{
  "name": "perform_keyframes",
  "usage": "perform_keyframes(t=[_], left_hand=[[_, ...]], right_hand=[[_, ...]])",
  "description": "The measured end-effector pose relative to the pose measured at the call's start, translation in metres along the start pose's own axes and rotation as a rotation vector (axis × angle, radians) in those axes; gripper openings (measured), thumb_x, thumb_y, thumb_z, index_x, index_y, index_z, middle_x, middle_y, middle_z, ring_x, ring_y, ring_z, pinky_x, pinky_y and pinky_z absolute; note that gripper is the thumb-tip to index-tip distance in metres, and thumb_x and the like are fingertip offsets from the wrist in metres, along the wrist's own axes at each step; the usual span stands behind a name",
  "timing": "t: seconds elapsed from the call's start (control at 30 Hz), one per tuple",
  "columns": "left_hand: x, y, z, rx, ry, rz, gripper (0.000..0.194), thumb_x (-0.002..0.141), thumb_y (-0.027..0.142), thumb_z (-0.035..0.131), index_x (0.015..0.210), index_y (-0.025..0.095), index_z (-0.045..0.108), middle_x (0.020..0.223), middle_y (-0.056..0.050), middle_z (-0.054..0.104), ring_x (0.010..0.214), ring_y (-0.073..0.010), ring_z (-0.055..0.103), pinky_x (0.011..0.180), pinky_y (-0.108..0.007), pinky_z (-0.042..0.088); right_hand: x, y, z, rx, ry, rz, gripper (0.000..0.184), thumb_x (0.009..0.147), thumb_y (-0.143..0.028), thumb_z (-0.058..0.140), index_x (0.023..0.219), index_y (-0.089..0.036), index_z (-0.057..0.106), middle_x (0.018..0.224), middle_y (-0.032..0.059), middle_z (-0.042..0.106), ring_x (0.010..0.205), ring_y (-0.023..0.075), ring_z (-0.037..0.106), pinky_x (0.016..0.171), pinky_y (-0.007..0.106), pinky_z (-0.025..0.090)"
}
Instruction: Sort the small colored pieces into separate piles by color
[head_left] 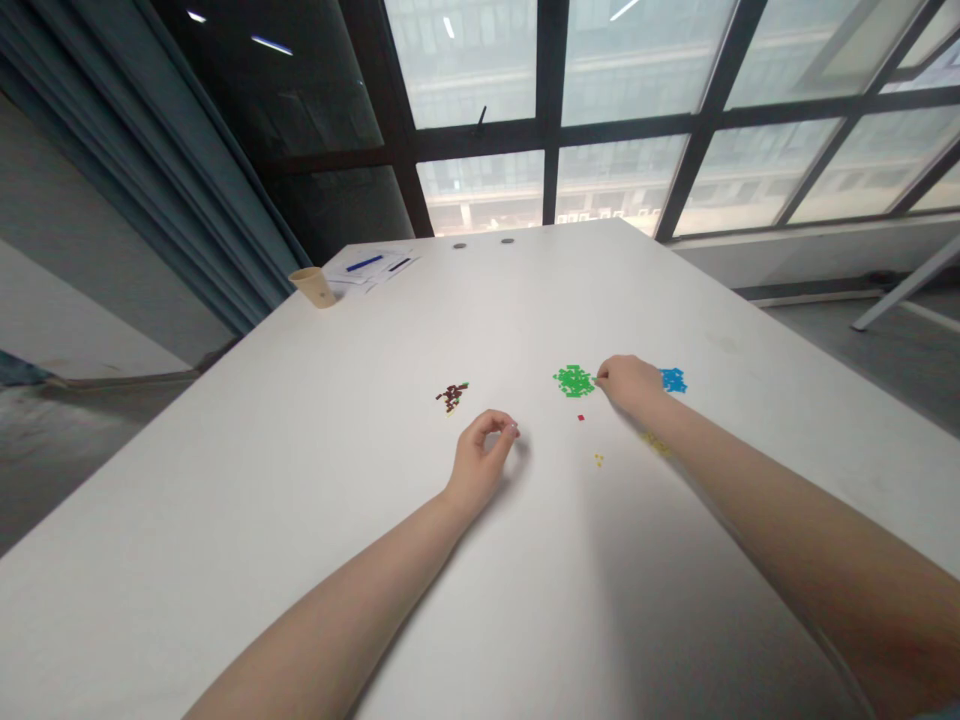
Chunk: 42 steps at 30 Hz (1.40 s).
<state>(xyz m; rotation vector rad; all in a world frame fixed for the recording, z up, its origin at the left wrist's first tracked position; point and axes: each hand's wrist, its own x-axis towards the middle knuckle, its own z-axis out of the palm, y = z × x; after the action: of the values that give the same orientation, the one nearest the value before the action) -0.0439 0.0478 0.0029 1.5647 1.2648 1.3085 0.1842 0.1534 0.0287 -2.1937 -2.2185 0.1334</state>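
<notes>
Thumb and forefinger of my left hand (487, 448) are pinched together just above the table; what they hold, if anything, is too small to make out. My right hand (630, 382) is closed in a pinch at the right edge of a pile of small green pieces (574, 381). Whether a piece sits in its fingertips is hidden. Behind that hand lies a cluster of blue pieces (674, 380). Yellow pieces (655, 443) show partly under my right forearm, and a few more yellow bits (598, 460) lie nearer me. One red piece (580, 417) rests below the green pile.
A heap of dark brown pieces (452, 396) with some green and yellow bits lies left of centre on the white table (300, 480). At the far left edge stand a paper cup (313, 287) and sheets of paper (382, 268) with a blue pen (364, 264) on them.
</notes>
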Motion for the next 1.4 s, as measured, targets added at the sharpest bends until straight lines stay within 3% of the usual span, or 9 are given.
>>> perform_keyframes(t=[0.33, 0.47, 0.57, 0.7, 0.8, 0.9, 1.03, 1.2, 1.4], left_hand=[[0.002, -0.003, -0.001, 0.016, 0.012, 0.027, 0.016, 0.079, 0.032, 0.05, 0.073, 0.017, 0.053, 0.07, -0.002, 0.057, 0.072, -0.0138, 0.055, 0.072, -0.027, 0.042], [0.018, -0.005, -0.019, 0.155, 0.171, 0.083, 0.016, 0.081, 0.031, 0.045, 0.08, 0.018, 0.054, 0.074, -0.002, 0.058, 0.074, -0.0144, 0.055, 0.073, -0.029, 0.042], [0.035, -0.013, -0.042, 0.441, 0.305, 0.12, 0.024, 0.084, 0.028, 0.038, 0.097, 0.019, 0.056, 0.092, -0.007, 0.061, 0.089, -0.0188, 0.053, 0.081, -0.035, 0.04], [0.048, -0.028, -0.059, 0.907, 0.209, 0.066, 0.034, 0.084, 0.026, 0.038, 0.114, 0.025, 0.054, 0.125, -0.009, 0.049, 0.114, -0.0307, 0.038, 0.087, -0.052, 0.031], [0.048, -0.036, -0.056, 1.035, 0.035, 0.072, 0.037, 0.084, 0.024, 0.037, 0.118, 0.028, 0.05, 0.133, -0.006, 0.044, 0.123, -0.0322, 0.028, 0.091, -0.059, 0.022], [0.044, -0.038, -0.05, 1.074, -0.061, 0.096, 0.034, 0.084, 0.024, 0.036, 0.115, 0.029, 0.051, 0.129, -0.005, 0.048, 0.128, -0.0295, 0.023, 0.096, -0.061, 0.01], [0.043, -0.036, -0.048, 1.057, -0.062, 0.133, 0.029, 0.083, 0.021, 0.038, 0.105, 0.028, 0.056, 0.116, -0.005, 0.059, 0.123, -0.0265, 0.033, 0.098, -0.058, 0.007], [0.049, -0.042, -0.052, 0.874, -0.025, 0.136, 0.026, 0.078, 0.021, 0.045, 0.101, 0.024, 0.056, 0.099, -0.005, 0.065, 0.1, -0.0215, 0.052, 0.095, -0.045, 0.027], [0.053, -0.043, -0.061, 0.906, 0.089, 0.027, 0.029, 0.073, 0.032, 0.055, 0.1, 0.023, 0.06, 0.104, -0.008, 0.06, 0.101, -0.0264, 0.048, 0.081, -0.04, 0.035]], right_hand=[[-0.012, 0.002, -0.002, 0.014, -0.009, -0.051, 0.021, 0.078, -0.023, 0.05, 0.084, -0.023, 0.07, 0.086, 0.0086, 0.068, 0.082, 0.0219, 0.061, 0.066, 0.03, 0.04], [-0.03, 0.001, -0.011, 0.013, 0.042, -0.096, 0.026, 0.081, -0.023, 0.044, 0.09, -0.024, 0.068, 0.095, 0.0073, 0.066, 0.087, 0.0224, 0.059, 0.069, 0.031, 0.04], [-0.057, -0.006, -0.015, 0.035, 0.081, -0.21, 0.027, 0.084, -0.024, 0.041, 0.091, -0.024, 0.066, 0.094, 0.0053, 0.066, 0.086, 0.0199, 0.058, 0.071, 0.029, 0.039], [-0.102, -0.022, -0.011, 0.116, 0.086, -0.455, 0.025, 0.086, -0.023, 0.041, 0.087, -0.022, 0.066, 0.083, 0.0043, 0.067, 0.081, 0.0162, 0.058, 0.071, 0.027, 0.036], [-0.128, -0.033, -0.006, 0.156, 0.047, -0.58, 0.024, 0.086, -0.021, 0.041, 0.085, -0.022, 0.065, 0.077, 0.0024, 0.065, 0.075, 0.0152, 0.056, 0.068, 0.027, 0.034], [-0.14, -0.039, -0.003, 0.182, 0.013, -0.647, 0.023, 0.086, -0.02, 0.042, 0.083, -0.023, 0.064, 0.074, 0.0008, 0.064, 0.072, 0.0148, 0.054, 0.066, 0.028, 0.031], [-0.143, -0.041, -0.001, 0.202, -0.003, -0.691, 0.021, 0.086, -0.021, 0.043, 0.08, -0.022, 0.063, 0.072, 0.0004, 0.062, 0.071, 0.0142, 0.052, 0.065, 0.028, 0.029], [-0.144, -0.04, 0.009, 0.212, -0.012, -0.731, 0.02, 0.086, -0.02, 0.043, 0.079, -0.021, 0.062, 0.071, 0.0007, 0.062, 0.071, 0.0137, 0.05, 0.069, 0.029, 0.028], [-0.145, -0.037, 0.015, 0.198, -0.038, -0.739, 0.02, 0.085, -0.02, 0.043, 0.073, -0.02, 0.06, 0.071, 0.001, 0.06, 0.071, 0.0134, 0.05, 0.071, 0.029, 0.027]])
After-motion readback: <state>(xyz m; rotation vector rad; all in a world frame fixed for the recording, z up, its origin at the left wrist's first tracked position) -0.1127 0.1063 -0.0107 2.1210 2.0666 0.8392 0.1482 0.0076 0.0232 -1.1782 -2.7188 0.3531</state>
